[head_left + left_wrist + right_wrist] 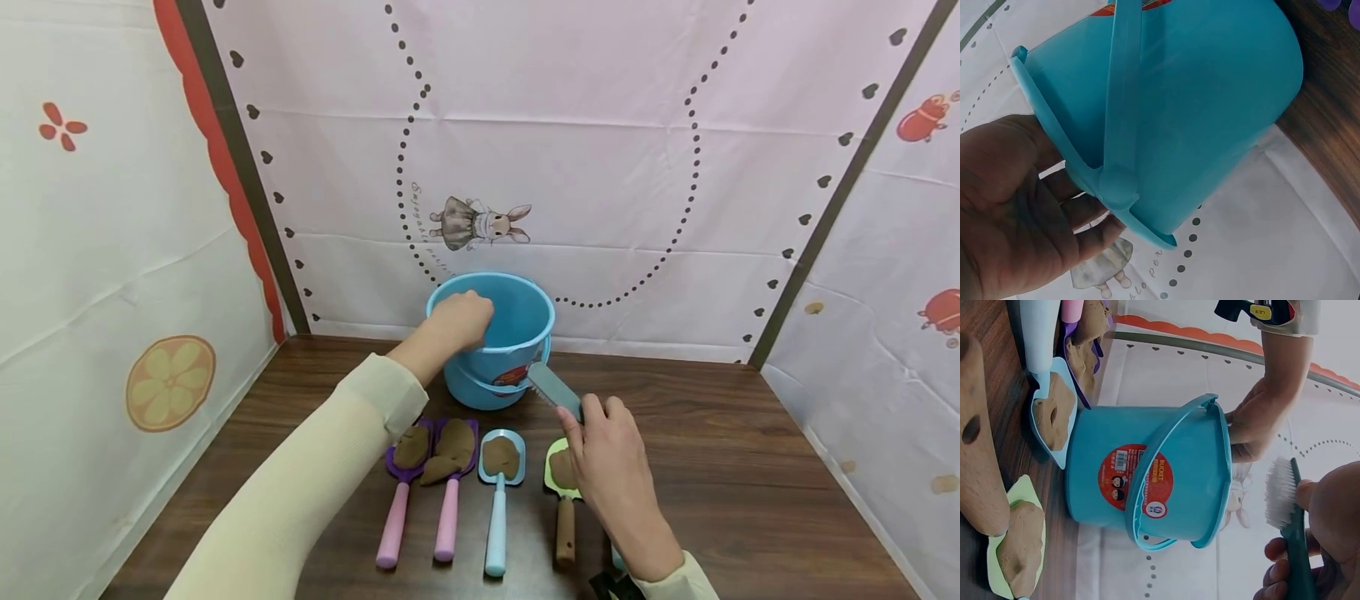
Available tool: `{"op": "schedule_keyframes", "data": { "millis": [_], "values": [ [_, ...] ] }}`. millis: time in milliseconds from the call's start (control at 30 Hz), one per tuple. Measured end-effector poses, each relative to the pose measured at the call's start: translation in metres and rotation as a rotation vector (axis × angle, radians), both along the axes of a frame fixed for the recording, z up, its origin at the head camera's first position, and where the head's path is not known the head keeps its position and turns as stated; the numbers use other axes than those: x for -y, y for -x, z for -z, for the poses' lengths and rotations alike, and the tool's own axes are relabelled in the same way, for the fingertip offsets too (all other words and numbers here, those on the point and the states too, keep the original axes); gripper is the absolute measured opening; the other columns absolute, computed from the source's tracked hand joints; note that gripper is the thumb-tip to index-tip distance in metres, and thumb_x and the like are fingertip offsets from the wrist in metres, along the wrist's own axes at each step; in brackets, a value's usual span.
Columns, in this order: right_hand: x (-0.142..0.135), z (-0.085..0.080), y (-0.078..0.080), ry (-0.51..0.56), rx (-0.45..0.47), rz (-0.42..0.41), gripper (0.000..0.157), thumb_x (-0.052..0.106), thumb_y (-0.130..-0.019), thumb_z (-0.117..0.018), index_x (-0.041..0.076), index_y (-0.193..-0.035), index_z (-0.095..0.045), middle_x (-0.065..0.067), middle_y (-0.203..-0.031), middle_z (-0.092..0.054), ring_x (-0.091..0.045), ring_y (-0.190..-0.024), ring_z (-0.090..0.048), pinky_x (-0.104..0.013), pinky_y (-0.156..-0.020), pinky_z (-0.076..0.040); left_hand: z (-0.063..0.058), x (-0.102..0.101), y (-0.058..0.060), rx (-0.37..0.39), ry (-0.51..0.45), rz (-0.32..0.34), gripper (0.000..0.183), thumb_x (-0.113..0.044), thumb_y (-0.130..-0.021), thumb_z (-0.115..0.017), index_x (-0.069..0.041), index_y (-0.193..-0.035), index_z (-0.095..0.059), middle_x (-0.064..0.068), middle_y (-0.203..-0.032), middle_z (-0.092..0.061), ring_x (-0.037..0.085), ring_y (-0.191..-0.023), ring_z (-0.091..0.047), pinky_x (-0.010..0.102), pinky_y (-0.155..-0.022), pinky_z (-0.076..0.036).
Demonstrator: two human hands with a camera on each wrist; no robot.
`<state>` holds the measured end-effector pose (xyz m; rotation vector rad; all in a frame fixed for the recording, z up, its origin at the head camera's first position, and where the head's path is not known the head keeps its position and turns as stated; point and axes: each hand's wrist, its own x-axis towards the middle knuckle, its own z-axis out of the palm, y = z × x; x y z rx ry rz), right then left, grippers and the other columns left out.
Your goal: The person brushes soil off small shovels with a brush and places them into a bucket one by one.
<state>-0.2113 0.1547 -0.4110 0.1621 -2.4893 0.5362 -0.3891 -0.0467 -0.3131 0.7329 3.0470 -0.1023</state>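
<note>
A blue bucket (495, 375) stands upright at the back of the table, its handle hanging down the front. My left hand (459, 321) reaches over its left rim; in the left wrist view the fingers (1100, 237) curl over the rim (1054, 131). My right hand (611, 467) grips a blue-green brush (553, 387) by its handle, in front and to the right of the bucket. White bristles (1280, 494) face the bucket in the right wrist view, apart from it. The bucket's inside bottom is hidden.
In front of the bucket lie two purple shovels with pink handles (393, 525) (447, 521), a light blue shovel (497, 525) and a green one with a wooden handle (565, 529). Brown sand (500, 457) fills their blades. Another blue handle (617, 558) shows beside my right forearm.
</note>
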Motion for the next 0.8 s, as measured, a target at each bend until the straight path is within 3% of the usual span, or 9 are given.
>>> {"op": "schedule_keyframes", "data": {
  "millis": [167,500,667,733,800],
  "values": [
    [0.001,0.0,0.0,0.002,0.007,-0.007,0.036,0.039,-0.104,-0.056,0.006,-0.089,-0.054,-0.006,-0.075,-0.036,-0.018,-0.061,-0.033,-0.03,-0.055,-0.033,0.0,0.005,-0.003,-0.009,-0.028,-0.008,0.033,-0.041,-0.099,-0.065,-0.009,-0.107,-0.069,0.008,-0.096,-0.067,0.026,-0.092,-0.065,0.044,-0.082,-0.055],
    [0.006,0.0,-0.002,0.006,0.028,-0.025,0.036,0.039,-0.104,-0.056,0.005,-0.091,-0.055,-0.006,-0.075,-0.037,-0.018,-0.061,-0.034,-0.03,-0.055,-0.034,0.002,0.02,-0.02,-0.084,-0.035,-0.002,0.035,-0.047,-0.102,-0.056,-0.014,-0.108,-0.069,0.005,-0.096,-0.068,0.027,-0.098,-0.067,0.051,-0.087,-0.054],
    [0.005,-0.002,-0.004,0.014,0.042,-0.02,0.035,0.037,-0.104,-0.057,0.004,-0.093,-0.057,-0.007,-0.076,-0.038,-0.018,-0.062,-0.035,-0.029,-0.054,-0.034,0.002,0.03,-0.044,-0.164,-0.063,-0.01,0.046,-0.052,-0.104,-0.048,-0.018,-0.132,-0.063,0.006,-0.123,-0.069,0.029,-0.117,-0.062,0.057,-0.095,-0.049],
    [0.005,-0.003,-0.005,0.011,0.037,-0.024,0.034,0.036,-0.103,-0.058,0.003,-0.093,-0.057,-0.007,-0.076,-0.038,-0.018,-0.062,-0.035,-0.029,-0.054,-0.034,0.003,0.039,-0.057,-0.205,-0.088,-0.017,0.053,-0.054,-0.104,-0.046,-0.018,-0.143,-0.056,0.008,-0.135,-0.064,0.031,-0.125,-0.058,0.06,-0.097,-0.047],
    [0.005,-0.003,-0.005,0.008,0.034,-0.034,0.034,0.035,-0.103,-0.059,0.003,-0.094,-0.057,-0.007,-0.076,-0.038,-0.018,-0.062,-0.035,-0.029,-0.054,-0.034,0.006,0.049,-0.073,-0.244,-0.12,-0.032,0.056,-0.055,-0.104,-0.047,-0.019,-0.145,-0.054,0.009,-0.137,-0.062,0.032,-0.125,-0.058,0.06,-0.095,-0.048]
  ]
}}
